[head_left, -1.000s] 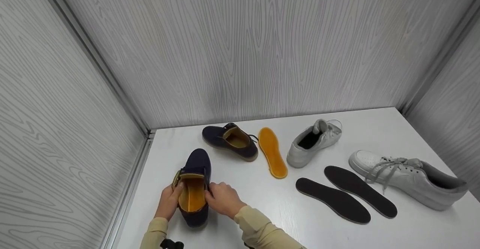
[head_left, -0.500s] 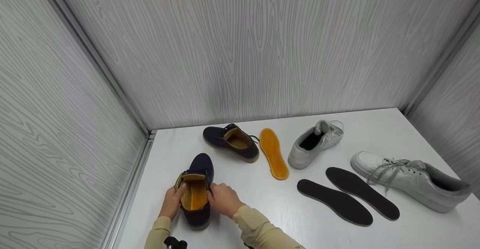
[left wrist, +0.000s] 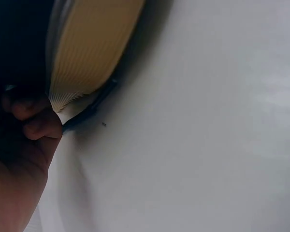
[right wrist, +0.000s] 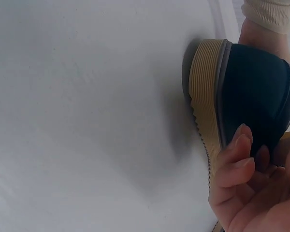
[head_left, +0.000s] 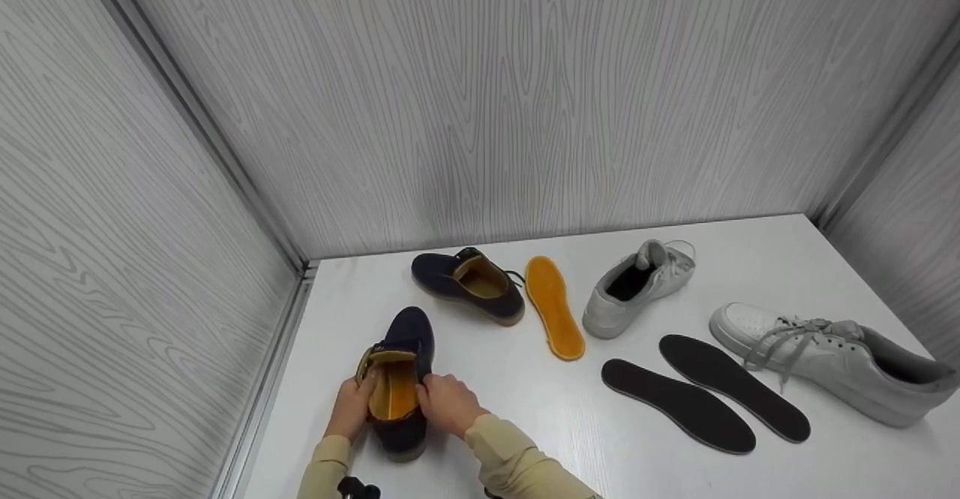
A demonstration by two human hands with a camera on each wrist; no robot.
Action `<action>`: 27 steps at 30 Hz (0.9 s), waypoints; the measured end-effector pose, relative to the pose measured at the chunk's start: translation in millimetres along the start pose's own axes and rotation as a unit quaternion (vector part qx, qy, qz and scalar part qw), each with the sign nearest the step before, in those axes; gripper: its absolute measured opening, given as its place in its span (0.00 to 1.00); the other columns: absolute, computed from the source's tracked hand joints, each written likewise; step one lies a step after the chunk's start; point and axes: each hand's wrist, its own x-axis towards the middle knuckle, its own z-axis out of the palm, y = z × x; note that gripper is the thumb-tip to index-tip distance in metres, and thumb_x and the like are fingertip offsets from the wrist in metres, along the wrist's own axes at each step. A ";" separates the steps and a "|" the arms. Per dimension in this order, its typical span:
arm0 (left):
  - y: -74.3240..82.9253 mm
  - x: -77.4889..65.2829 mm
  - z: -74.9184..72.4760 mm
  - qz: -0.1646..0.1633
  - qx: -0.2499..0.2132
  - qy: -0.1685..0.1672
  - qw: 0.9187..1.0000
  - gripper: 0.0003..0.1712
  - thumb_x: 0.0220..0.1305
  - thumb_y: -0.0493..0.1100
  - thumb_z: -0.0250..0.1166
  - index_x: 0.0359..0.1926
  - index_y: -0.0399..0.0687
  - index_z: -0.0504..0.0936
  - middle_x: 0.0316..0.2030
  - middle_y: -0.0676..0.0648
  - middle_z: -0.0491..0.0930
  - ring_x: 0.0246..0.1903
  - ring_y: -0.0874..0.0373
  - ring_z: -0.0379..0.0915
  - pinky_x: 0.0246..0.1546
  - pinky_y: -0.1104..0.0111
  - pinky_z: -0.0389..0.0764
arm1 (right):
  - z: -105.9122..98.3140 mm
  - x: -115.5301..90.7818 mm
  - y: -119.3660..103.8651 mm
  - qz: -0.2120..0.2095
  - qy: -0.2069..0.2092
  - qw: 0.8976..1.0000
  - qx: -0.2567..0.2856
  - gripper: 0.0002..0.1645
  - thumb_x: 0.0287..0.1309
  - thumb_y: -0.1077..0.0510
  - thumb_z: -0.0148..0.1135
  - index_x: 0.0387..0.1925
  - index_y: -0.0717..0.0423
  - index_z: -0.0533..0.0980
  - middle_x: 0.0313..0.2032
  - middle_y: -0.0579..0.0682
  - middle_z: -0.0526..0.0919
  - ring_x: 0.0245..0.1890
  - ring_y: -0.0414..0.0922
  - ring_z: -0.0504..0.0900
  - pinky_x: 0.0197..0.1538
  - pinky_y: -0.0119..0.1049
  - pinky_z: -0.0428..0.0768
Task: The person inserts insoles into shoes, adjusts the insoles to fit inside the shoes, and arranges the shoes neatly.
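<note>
A navy shoe (head_left: 411, 328) with a tan ribbed sole (left wrist: 96, 43) is held between both hands near the front left of the white table, toe pointing away. Inside its opening lies an orange lining or insole (head_left: 403, 390); which of these it is I cannot tell. My left hand (head_left: 351, 409) grips the collar's left side, thumb inside the opening. On the other side, my right hand (head_left: 450, 403) pinches the collar, its fingers curled against the outer side wall. In the right wrist view the shoe's heel (right wrist: 251, 92) shows, with a shadow along the table beside it.
Behind lies a second navy shoe (head_left: 465, 289), with a loose orange insole (head_left: 553, 308) beside it. Farther right are two white sneakers, one at the back (head_left: 637, 289) and one at the right (head_left: 829, 360). Two dark insoles (head_left: 679, 405) lie nearer the front. Grey panels (head_left: 525, 109) enclose the table.
The held shoe has come slightly toward me, both hands keeping their grip. The whole head view has shifted a little; the other shoes and insoles lie as before.
</note>
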 end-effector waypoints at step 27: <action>29.6 -0.2 -3.1 0.104 0.120 0.146 0.976 0.20 0.68 0.51 0.55 0.20 0.47 0.69 0.15 0.49 0.66 0.15 0.56 0.64 0.17 0.68 0.67 | -29.2 4.9 10.6 -0.064 -0.015 0.998 -0.001 0.21 0.66 0.46 0.50 0.19 0.50 0.72 0.15 0.41 0.66 0.16 0.37 0.65 0.21 0.30 0.63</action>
